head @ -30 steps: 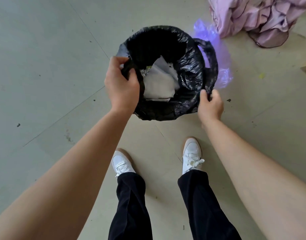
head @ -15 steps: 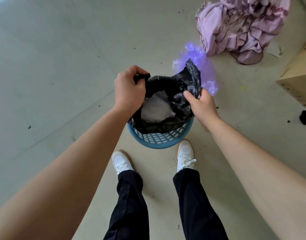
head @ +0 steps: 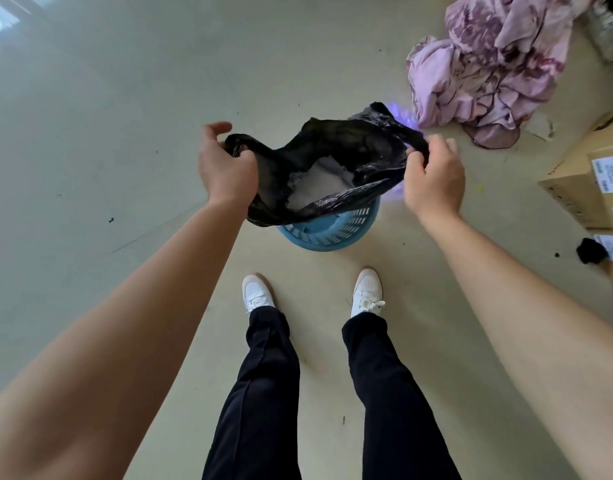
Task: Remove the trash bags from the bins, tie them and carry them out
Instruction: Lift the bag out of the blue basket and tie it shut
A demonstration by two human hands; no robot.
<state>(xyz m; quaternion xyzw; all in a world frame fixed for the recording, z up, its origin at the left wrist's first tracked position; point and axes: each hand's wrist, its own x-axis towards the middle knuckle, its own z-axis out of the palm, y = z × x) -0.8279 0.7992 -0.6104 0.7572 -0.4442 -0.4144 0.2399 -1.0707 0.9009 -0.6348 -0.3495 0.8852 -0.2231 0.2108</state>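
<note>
Our left hand (head: 225,171) has its fingers curled round one gathered ear of the black trash bag (head: 332,147), with the thumb raised clear of it. The bag hangs stretched between our hands with its mouth open and white paper (head: 320,183) showing inside. Its lower part sits over the blue bin (head: 332,232), which stands on the floor (head: 107,98) just ahead of our shoes.

We judge the bag mostly lifted, but we cannot tell whether its bottom is out, since the bag hides the bin's mouth. To lift well, we raise both ears evenly and straight up, so the paper does not spill over the sagging near edge. The film looks thin, so we pull steadily rather than jerk. We also watch that the light bin does not come up with the bag.

Our right hand (head: 433,178) pinches the other ear between the thumb and curled fingers, the outer fingers looser. Once the bag is free, we bring the two ears together over the middle to close the mouth for the knot.

Beyond that hand a purple bag (head: 400,110) peeks from behind the black one, beside a heap of pink cloth (head: 488,64). Cardboard boxes (head: 582,174) stand at the far right, and we swing the bag away from them.
</note>
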